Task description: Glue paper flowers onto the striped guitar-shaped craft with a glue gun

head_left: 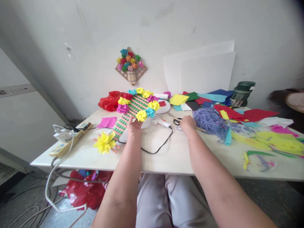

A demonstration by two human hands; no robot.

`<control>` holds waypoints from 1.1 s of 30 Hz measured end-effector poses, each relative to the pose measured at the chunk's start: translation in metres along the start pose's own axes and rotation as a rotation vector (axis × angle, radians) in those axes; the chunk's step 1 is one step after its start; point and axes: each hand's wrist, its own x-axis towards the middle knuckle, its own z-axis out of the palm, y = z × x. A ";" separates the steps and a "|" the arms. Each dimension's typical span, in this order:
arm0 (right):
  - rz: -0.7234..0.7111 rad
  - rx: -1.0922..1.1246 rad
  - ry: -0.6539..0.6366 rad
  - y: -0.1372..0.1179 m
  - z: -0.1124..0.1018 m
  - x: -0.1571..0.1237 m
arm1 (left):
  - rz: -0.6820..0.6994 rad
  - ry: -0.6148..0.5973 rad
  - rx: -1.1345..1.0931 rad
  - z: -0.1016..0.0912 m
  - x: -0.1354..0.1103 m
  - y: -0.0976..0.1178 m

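A white surface (161,163) spans the view. On its left half slants a green-and-pink woven panel (133,109), edged with crumpled paper flowers (142,116). Purple yarn (210,122) lies heaped just right of the right hand (188,123). The left hand (135,126) holds the panel's near right edge in its grip. Between the hands lies a white glue gun (162,122), then black-handled scissors (175,120). The right grip curls over a thin wooden stick (201,129); whether it clasps it, I cannot tell.

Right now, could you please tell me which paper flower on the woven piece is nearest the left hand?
The yellow flower right by the left hand, beside the lower blue flower; the others sit farther off.
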 end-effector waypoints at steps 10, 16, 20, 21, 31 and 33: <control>-0.071 0.172 0.206 -0.010 -0.014 -0.012 | -0.006 0.033 -0.014 0.001 0.000 0.001; -0.355 0.283 0.322 -0.035 -0.006 -0.030 | 0.012 0.037 -0.049 -0.003 0.003 -0.001; -0.570 0.290 0.308 -0.050 0.003 -0.045 | 0.020 0.038 -0.053 -0.002 0.002 0.000; -0.608 0.286 0.288 -0.054 0.004 -0.050 | 0.019 0.049 -0.047 -0.001 0.001 0.000; -0.817 0.200 0.110 -0.071 0.011 -0.075 | 0.021 0.069 -0.028 0.000 0.001 -0.002; -0.802 0.152 0.095 -0.072 0.011 -0.076 | 0.021 0.070 -0.031 0.000 0.001 -0.003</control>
